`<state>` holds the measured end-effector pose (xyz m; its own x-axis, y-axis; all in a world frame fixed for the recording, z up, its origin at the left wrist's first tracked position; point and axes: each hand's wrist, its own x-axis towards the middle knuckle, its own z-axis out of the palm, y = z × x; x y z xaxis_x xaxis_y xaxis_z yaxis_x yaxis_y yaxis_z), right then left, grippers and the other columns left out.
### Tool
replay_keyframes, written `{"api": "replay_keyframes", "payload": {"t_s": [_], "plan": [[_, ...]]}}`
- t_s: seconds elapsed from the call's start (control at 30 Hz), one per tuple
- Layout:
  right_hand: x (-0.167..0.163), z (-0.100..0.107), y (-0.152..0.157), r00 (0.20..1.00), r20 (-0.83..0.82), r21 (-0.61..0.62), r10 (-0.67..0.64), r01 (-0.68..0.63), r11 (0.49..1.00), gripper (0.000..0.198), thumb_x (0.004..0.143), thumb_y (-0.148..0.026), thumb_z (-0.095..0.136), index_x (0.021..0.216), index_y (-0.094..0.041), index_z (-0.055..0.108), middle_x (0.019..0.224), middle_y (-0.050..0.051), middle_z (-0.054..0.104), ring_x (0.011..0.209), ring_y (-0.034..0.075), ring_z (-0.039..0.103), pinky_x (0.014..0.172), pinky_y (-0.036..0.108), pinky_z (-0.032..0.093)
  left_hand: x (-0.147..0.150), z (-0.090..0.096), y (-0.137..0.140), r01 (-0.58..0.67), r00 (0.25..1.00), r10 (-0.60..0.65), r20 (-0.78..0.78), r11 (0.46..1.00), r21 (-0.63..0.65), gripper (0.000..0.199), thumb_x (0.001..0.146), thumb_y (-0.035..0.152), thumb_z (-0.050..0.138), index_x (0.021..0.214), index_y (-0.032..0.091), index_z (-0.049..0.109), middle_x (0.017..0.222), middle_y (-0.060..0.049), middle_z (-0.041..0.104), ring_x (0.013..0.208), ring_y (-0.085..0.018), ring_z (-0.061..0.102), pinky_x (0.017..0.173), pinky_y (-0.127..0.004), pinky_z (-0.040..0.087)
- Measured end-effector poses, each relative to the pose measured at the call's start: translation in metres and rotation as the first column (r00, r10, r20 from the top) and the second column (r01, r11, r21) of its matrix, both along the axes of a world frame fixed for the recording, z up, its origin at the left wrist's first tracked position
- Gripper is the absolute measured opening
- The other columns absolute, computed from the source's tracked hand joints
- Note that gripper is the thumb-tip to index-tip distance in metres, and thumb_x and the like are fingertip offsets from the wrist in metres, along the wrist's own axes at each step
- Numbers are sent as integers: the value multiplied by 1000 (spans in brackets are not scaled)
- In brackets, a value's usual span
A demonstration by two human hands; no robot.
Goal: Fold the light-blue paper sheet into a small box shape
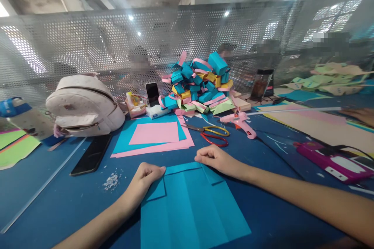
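A creased sheet of blue paper lies before me, with its far edge folded over and a flap turned in at each far corner. My left hand is closed on the far left corner, thumb on top. At the far right corner, my right hand pinches the paper between thumb and curled fingers. Just beyond lie scissors with one yellow and one red handle. Pink paper rests on blue sheets past my left hand.
A heap of blue, pink and yellow folded paper pieces stands at the back. Beside it lies a pink glue gun with a cable. A black phone, a white backpack and a bottle are left; a magenta power strip is right.
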<state>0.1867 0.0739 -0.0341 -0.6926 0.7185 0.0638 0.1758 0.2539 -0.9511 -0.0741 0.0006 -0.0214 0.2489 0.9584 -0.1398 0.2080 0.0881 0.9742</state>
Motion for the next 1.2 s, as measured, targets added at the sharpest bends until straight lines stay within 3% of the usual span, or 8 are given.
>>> {"api": "replay_keyframes", "payload": {"t_s": [0.17, 0.3, 0.4, 0.57, 0.73, 0.97, 1.2], "plan": [[1, 3, -3, 999, 40, 123, -24, 19, 992, 51, 91, -56, 50, 61, -20, 32, 62, -5, 27, 55, 10, 29, 52, 26, 21, 3, 0, 0, -8, 1000, 8, -6, 1000, 23, 58, 84, 61, 57, 52, 19, 34, 50, 7, 24, 45, -7, 19, 45, -24, 15], [0, 1, -3, 996, 34, 203, -77, 69, 977, 51, 93, -55, 49, 60, -20, 30, 62, -4, 27, 57, 11, 30, 53, 27, 23, 5, 2, 2, 55, 998, -55, 6, 998, 6, 47, 83, 60, 60, 67, 15, 61, 59, 1, 52, 54, -12, 46, 51, -21, 34], [0, 0, -2, 995, -27, 162, -96, 99, 982, 49, 92, -56, 50, 63, -20, 35, 63, -4, 31, 57, 11, 32, 54, 26, 25, 4, 2, 4, 95, 995, -95, -12, 995, -27, 45, 81, 58, 64, 85, 14, 70, 69, -4, 65, 60, -16, 57, 56, -23, 42], [1, 1, -1, 993, -70, 85, -91, 97, 992, 45, 87, -59, 56, 70, -19, 48, 64, -4, 39, 57, 12, 35, 53, 26, 25, 3, -2, 3, 29, 999, -30, -26, 999, -27, 48, 80, 61, 63, 80, 13, 68, 64, -2, 62, 51, -13, 53, 51, -22, 41], [0, 4, -4, 991, -73, 121, -113, 122, 985, 46, 83, -59, 62, 68, -19, 48, 63, -3, 42, 60, 13, 40, 58, 26, 31, 5, -1, 2, 4, 1000, -4, -11, 1000, -28, 48, 79, 62, 64, 75, 14, 65, 59, 0, 57, 48, -11, 48, 48, -21, 38], [-1, 4, -3, 969, -165, 202, -183, 215, 956, 42, 90, -55, 55, 70, -19, 48, 66, -3, 41, 62, 13, 40, 58, 26, 31, 6, 6, 3, 49, 999, -47, 28, 995, -84, 47, 65, 61, 77, 74, 16, 71, 70, -6, 69, 63, -22, 63, 58, -28, 49], [0, -1, 1, 983, -115, 83, -140, 150, 985, 44, 87, -61, 56, 73, -20, 47, 65, -3, 42, 60, 13, 42, 55, 25, 32, 3, -3, 3, 8, 998, -5, 69, 999, -43, 42, 74, 57, 72, 80, 15, 72, 74, -6, 72, 65, -23, 68, 62, -31, 53]]}}
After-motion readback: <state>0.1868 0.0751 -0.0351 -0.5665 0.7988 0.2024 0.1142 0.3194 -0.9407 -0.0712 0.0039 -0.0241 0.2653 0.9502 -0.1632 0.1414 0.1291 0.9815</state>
